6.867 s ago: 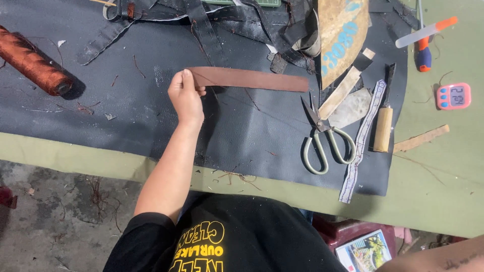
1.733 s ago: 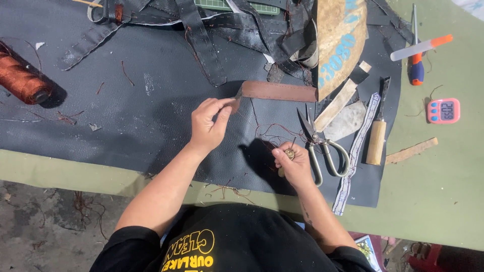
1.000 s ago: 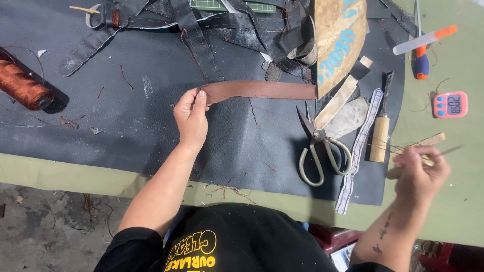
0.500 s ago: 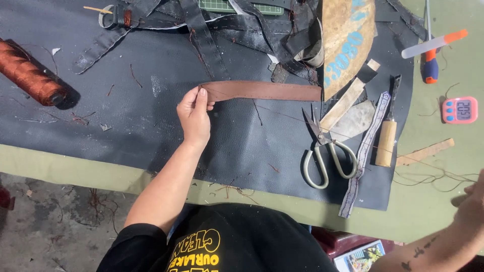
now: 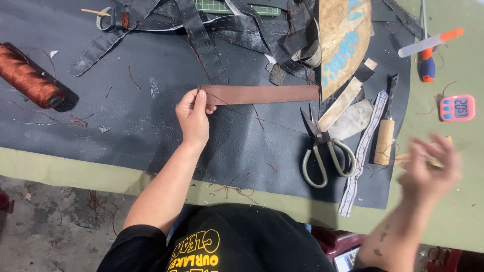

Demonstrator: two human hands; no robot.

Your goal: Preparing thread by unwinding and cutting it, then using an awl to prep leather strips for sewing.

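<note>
A long brown leather strap (image 5: 262, 94) lies flat on a black leather sheet (image 5: 126, 126). My left hand (image 5: 194, 118) pinches the strap's left end between thumb and fingers. A thin reddish thread runs from that end across the sheet toward the scissors (image 5: 325, 151). My right hand (image 5: 428, 168) hovers over the green table (image 5: 454, 226) at the right, past the sheet's edge. It is blurred by motion, and I cannot tell whether it holds anything. A thin wooden stick lies partly under it.
A spool of rust-coloured thread (image 5: 27, 75) lies at the far left. Black straps (image 5: 212, 30) and a tan worn piece (image 5: 343, 40) are piled at the back. A wooden-handled tool (image 5: 385, 141), a pink timer (image 5: 456, 107) and an orange-tipped cutter (image 5: 428, 43) sit at right.
My right hand swung out to the right from the middle of the sheet, almost left the view, and is now back over the table's right side. My left hand kept hold of the strap's end.
</note>
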